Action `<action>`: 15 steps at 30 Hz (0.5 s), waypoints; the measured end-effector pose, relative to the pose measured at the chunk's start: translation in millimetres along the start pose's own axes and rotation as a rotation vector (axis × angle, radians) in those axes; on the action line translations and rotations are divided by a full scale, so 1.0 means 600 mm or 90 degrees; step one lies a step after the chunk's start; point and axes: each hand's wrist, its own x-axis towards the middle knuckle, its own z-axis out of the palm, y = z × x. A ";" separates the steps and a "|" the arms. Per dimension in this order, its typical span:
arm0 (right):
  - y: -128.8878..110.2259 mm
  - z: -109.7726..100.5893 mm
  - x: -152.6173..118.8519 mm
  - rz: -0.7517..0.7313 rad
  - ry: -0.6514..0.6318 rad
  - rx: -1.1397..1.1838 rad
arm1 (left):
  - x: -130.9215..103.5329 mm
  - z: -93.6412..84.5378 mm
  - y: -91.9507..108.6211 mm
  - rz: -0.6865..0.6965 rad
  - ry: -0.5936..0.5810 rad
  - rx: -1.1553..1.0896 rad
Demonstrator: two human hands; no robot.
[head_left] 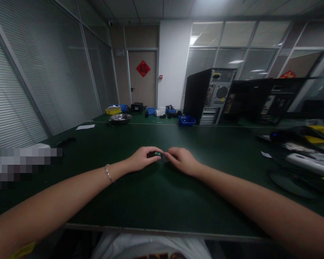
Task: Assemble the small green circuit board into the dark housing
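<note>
Over the middle of the dark green table (162, 201), my left hand (143, 158) pinches a small black part with a green face (158, 154) between thumb and fingers. It looks like a small piece with a circuit board inside, but its kind is too small to tell. Close by on the right, my right hand (182, 160) has thumb and forefinger pressed together at the part's right end. Whether something tiny sits in that pinch is hidden. Both hands are low over the tabletop, with the fingertips nearly meeting.
A computer tower (209, 97) stands at the back right beside a blue bin (187, 120). Further left are a round metal dish (120, 118), a yellow tray (113, 110) and a black box (136, 107). Cables and devices (310, 162) lie at the right; white paper (85, 127) lies left.
</note>
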 end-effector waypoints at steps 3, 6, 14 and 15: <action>0.000 -0.001 -0.001 -0.007 0.005 0.005 | 0.000 -0.001 0.000 0.007 0.016 0.000; -0.001 -0.002 -0.001 -0.010 0.009 0.005 | -0.001 0.000 -0.001 0.017 0.020 -0.002; 0.001 -0.001 -0.002 -0.018 0.003 0.008 | -0.002 -0.001 0.005 0.048 0.034 0.030; 0.001 0.000 -0.002 -0.022 0.004 0.002 | -0.002 -0.001 0.005 0.052 0.032 0.034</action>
